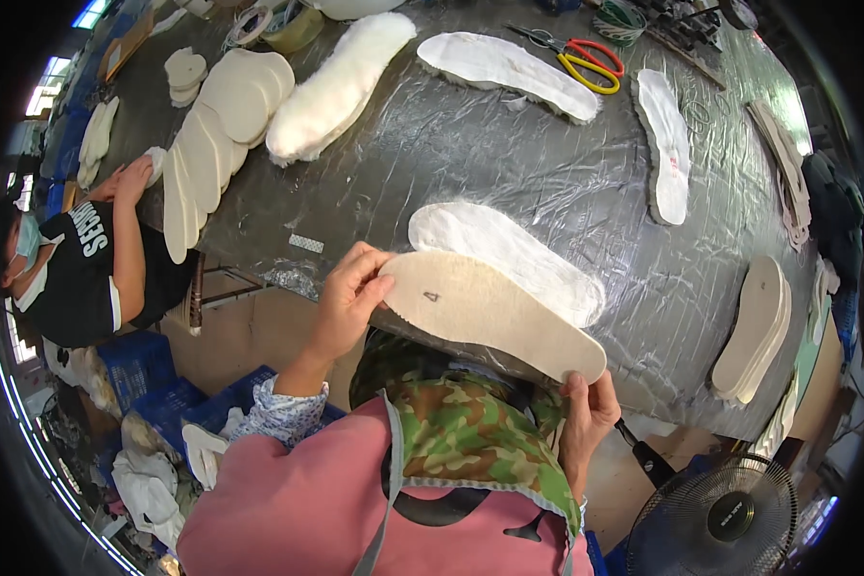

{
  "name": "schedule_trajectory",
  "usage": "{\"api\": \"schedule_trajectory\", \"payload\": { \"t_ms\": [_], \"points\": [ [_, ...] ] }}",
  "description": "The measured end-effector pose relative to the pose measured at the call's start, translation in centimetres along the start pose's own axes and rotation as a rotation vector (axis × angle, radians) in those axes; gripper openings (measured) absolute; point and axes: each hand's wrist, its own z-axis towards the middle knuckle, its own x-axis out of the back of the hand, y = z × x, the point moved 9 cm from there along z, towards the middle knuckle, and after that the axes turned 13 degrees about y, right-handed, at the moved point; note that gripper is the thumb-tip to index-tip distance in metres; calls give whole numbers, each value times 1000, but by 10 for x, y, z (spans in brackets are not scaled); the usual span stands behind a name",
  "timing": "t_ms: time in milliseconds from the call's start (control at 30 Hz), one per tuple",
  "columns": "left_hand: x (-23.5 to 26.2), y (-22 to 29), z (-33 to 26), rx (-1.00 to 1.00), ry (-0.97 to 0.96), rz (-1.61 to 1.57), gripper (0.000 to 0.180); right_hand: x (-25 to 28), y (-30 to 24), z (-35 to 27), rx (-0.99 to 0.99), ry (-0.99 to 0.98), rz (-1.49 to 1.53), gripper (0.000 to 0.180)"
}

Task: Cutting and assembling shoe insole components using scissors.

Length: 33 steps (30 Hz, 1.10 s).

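Observation:
A beige felt insole (pixel 494 312) is stretched between my two hands over the table's front edge. My left hand (pixel 350 298) pinches its left end between thumb and fingers. At the other end, my right hand (pixel 588 413) grips the tip the same way. Just behind it a white fleece insole (pixel 504 254) lies on the table, partly covered by the beige one. Farther back are a fluffy cream insole (pixel 341 86), a white insole (pixel 509 72) and another white one (pixel 662 144) at the right.
Scissors (pixel 586 65) with red and yellow handles lie at the back of the dark, film-covered table (pixel 355 206). Beige insoles (pixel 202 158) fan out at left; another stack (pixel 754 331) sits at right. A co-worker (pixel 96 250) works at left. A fan (pixel 730 514) stands at lower right.

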Motion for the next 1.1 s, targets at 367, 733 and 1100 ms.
{"api": "schedule_trajectory", "payload": {
  "t_ms": [367, 733, 1100],
  "points": [
    [-31, 0, 52, 132, -81, 84, 35, 5, 9, 54, -10, 13, -133, 10],
    [-19, -7, 60, 252, 22, 242, 42, -7, -2, 61, -41, -35, -308, 14],
    [-16, -14, 65, 213, 55, 265, 37, -13, -9, 65, -18, -24, -374, 19]
  ]
}}
